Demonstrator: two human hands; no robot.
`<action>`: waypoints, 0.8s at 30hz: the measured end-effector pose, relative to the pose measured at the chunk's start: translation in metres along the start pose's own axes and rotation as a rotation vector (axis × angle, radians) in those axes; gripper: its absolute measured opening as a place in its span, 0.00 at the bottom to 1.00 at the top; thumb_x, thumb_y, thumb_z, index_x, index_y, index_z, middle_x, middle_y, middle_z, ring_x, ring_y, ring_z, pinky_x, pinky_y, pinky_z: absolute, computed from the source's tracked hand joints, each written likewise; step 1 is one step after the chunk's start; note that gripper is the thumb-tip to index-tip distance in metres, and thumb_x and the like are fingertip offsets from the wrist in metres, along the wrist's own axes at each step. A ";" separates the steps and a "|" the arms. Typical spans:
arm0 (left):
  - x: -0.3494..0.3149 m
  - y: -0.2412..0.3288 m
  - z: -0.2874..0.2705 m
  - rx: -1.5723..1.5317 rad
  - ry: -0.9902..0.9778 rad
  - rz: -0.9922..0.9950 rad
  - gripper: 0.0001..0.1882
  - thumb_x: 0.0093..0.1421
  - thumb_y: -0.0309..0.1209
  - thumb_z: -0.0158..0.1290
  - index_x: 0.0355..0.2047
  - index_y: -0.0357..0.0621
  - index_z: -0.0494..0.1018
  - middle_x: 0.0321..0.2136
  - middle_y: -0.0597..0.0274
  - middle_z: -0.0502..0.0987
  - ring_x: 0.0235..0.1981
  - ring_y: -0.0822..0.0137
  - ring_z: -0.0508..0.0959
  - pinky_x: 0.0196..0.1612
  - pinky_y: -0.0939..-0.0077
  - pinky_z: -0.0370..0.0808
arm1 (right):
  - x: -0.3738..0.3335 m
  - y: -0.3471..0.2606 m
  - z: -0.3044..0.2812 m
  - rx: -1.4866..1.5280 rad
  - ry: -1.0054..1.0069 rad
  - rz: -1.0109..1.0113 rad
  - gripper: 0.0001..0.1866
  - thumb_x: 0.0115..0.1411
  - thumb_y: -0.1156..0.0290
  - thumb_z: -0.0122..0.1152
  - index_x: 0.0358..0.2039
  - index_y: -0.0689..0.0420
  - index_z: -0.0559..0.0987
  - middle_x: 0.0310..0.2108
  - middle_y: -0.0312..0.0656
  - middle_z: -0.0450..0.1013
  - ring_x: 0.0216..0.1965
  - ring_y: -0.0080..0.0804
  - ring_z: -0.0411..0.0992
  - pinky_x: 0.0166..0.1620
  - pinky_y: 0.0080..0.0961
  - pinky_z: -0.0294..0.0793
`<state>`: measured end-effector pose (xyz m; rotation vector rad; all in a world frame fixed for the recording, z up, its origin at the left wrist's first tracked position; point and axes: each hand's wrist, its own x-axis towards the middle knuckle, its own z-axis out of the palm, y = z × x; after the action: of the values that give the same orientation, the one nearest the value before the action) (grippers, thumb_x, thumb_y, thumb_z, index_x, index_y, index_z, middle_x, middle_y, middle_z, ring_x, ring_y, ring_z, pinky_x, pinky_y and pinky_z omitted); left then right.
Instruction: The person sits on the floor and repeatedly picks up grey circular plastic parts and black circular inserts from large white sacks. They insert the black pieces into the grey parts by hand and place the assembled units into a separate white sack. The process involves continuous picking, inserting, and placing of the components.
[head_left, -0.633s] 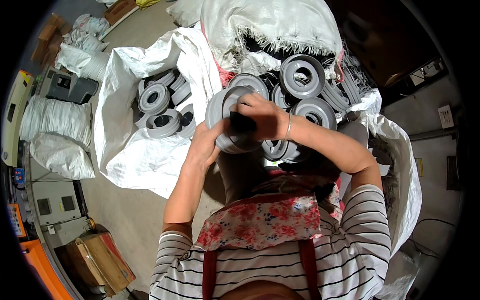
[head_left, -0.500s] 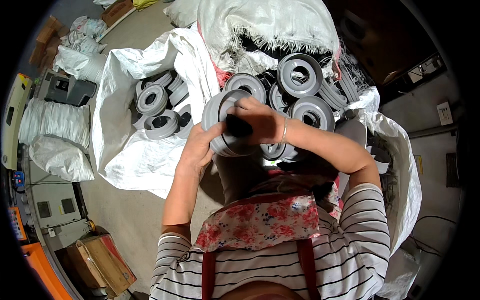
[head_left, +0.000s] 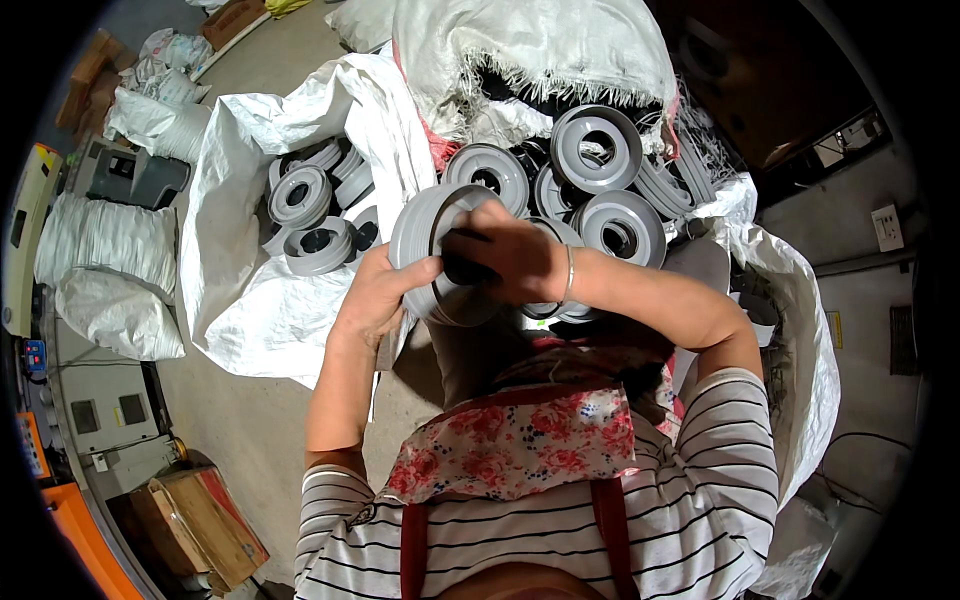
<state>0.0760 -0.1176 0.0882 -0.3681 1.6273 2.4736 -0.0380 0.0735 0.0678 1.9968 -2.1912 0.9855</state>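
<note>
In front of me, between my hands, is a grey ribbed plastic ring [head_left: 412,232], tilted so its opening faces right. My left hand [head_left: 388,290] grips its left wall, thumb over the near rim. At the opening is my right hand [head_left: 522,258], a bracelet at its wrist and its fingers bent into the ring. A small black piece [head_left: 466,258] shows against those fingers; its kind is unclear, and motion blurs the fingertips. Just beyond lie more grey rings [head_left: 597,150] in a loose pile, several with dark centres.
Left of the pile, an open white woven sack [head_left: 232,230] holds several similar rings [head_left: 300,197]. A frayed white sack [head_left: 560,45] lies behind the pile. To my right stands another white sack [head_left: 800,330]; cardboard boxes [head_left: 205,530] are at lower left.
The ring and both hands have shifted slightly left, and the ring has turned so more of its ribbed outer wall shows. My right fingers have moved at its opening.
</note>
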 end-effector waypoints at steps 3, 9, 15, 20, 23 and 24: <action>-0.005 0.000 0.021 -0.195 0.147 0.099 0.23 0.51 0.29 0.60 0.44 0.28 0.70 0.38 0.57 0.76 0.36 0.69 0.76 0.43 0.74 0.73 | 0.003 -0.004 0.005 0.006 0.130 0.107 0.38 0.37 0.71 0.64 0.54 0.57 0.65 0.45 0.48 0.62 0.48 0.48 0.60 0.50 0.36 0.66; -0.020 -0.017 0.030 0.147 0.229 0.321 0.20 0.50 0.28 0.61 0.42 0.34 0.72 0.33 0.61 0.77 0.33 0.72 0.76 0.40 0.77 0.73 | 0.022 -0.007 0.007 0.149 0.325 0.102 0.27 0.41 0.61 0.71 0.39 0.60 0.71 0.31 0.47 0.68 0.37 0.46 0.67 0.39 0.34 0.68; -0.030 -0.016 0.042 0.645 0.368 0.419 0.20 0.47 0.27 0.64 0.41 0.35 0.72 0.34 0.62 0.77 0.33 0.73 0.76 0.39 0.77 0.73 | 0.023 -0.010 0.011 1.177 0.264 0.595 0.26 0.43 0.67 0.70 0.42 0.60 0.72 0.30 0.43 0.69 0.29 0.38 0.68 0.36 0.26 0.70; -0.020 -0.023 0.029 0.007 0.389 0.358 0.21 0.47 0.30 0.65 0.41 0.35 0.72 0.33 0.63 0.77 0.33 0.73 0.75 0.39 0.78 0.72 | 0.034 -0.013 0.015 0.024 0.454 0.087 0.23 0.41 0.72 0.67 0.41 0.59 0.74 0.31 0.46 0.72 0.29 0.40 0.71 0.36 0.30 0.71; -0.023 -0.026 0.024 0.142 0.347 0.373 0.22 0.47 0.31 0.65 0.41 0.36 0.72 0.35 0.63 0.76 0.34 0.74 0.75 0.40 0.78 0.72 | 0.031 -0.011 0.010 0.182 0.452 0.132 0.23 0.42 0.71 0.67 0.41 0.59 0.74 0.31 0.43 0.71 0.30 0.35 0.72 0.37 0.28 0.71; -0.023 -0.029 0.022 0.193 0.350 0.364 0.22 0.47 0.31 0.65 0.41 0.36 0.72 0.36 0.61 0.76 0.35 0.74 0.75 0.40 0.78 0.72 | 0.030 -0.010 0.010 0.300 0.403 0.211 0.23 0.43 0.71 0.67 0.42 0.60 0.74 0.31 0.42 0.71 0.30 0.31 0.72 0.37 0.26 0.71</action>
<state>0.1031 -0.0854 0.0776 -0.5451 2.2316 2.5767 -0.0304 0.0422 0.0773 1.4917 -2.1505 1.6618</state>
